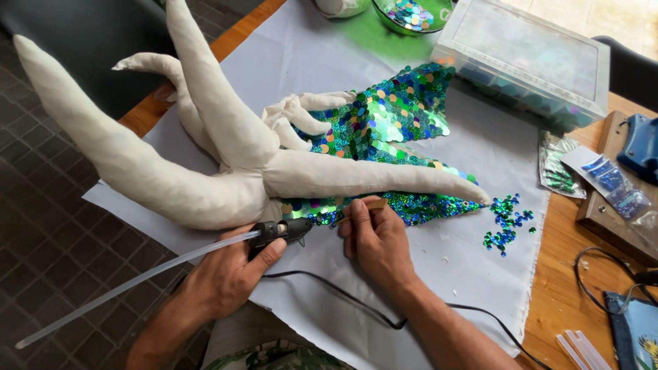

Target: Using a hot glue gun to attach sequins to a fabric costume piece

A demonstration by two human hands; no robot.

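A stuffed cream fabric figure (205,157) with long limbs lies on a pale cloth sheet (445,260); its lower part is covered with green and blue sequins (384,120). My left hand (229,274) grips a black glue gun (281,231) with a long clear glue stick (116,288) trailing back left, nozzle at the sequined edge. My right hand (377,240) pinches a small wooden stick (370,204) against the same edge. Loose green sequins (506,219) lie in a small pile to the right.
A clear plastic box (528,58) of sequins stands at the back right, a green bowl (411,15) of sequins behind it. Sequin packets (606,179), a blue tool (641,145), a black cable (356,301) and spare glue sticks (579,349) lie on the wooden table (569,274).
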